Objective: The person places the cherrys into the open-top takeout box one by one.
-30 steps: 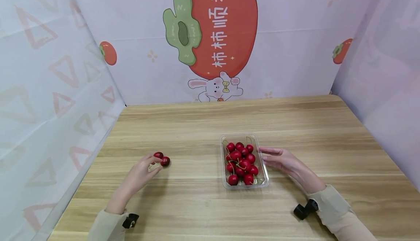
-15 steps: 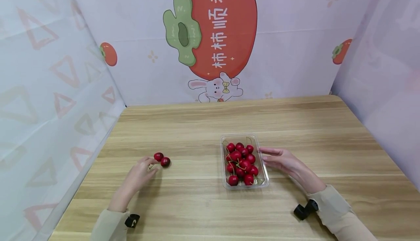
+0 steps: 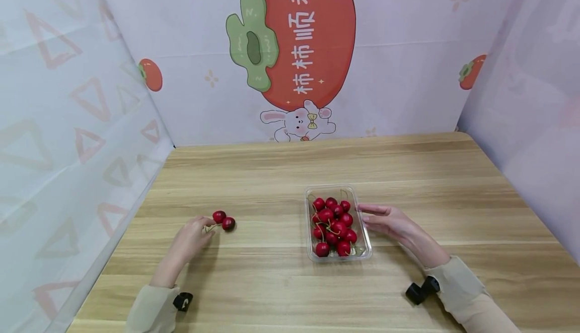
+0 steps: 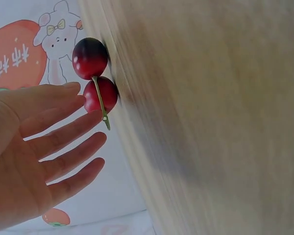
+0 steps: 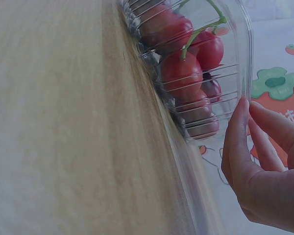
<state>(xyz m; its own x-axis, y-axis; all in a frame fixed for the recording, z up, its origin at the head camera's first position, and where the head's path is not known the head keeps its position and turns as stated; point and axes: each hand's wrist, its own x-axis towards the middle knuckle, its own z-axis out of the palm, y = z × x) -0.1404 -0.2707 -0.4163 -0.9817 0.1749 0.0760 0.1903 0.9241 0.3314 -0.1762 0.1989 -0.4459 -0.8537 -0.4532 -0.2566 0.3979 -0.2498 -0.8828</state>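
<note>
Two dark red cherries, a rear cherry (image 3: 219,216) and a front cherry (image 3: 228,223), lie side by side on the table's left part. Beside them is my left hand (image 3: 190,240), its fingers extended and spread apart. In the left wrist view, a green stem (image 4: 101,100) runs down from a cherry and passes in front of a fingertip; whether they touch I cannot tell. A clear plastic box (image 3: 340,258) filled with stemmed cherries (image 3: 338,228) stands near the middle. My right hand (image 3: 396,227) rests its fingertips against the box's right rim, with extended fingers.
The wooden table (image 3: 267,287) reaches back to a white printed cloth wall (image 3: 394,86). Another cloth wall (image 3: 68,172) borders the left side, and one more stands at right. A black wrist device (image 3: 421,290) sits at the right cuff.
My left hand has drawn slightly back, left and toward me, from the two cherries; its fingertips no longer cover the front one. Right hand and box stay still.
</note>
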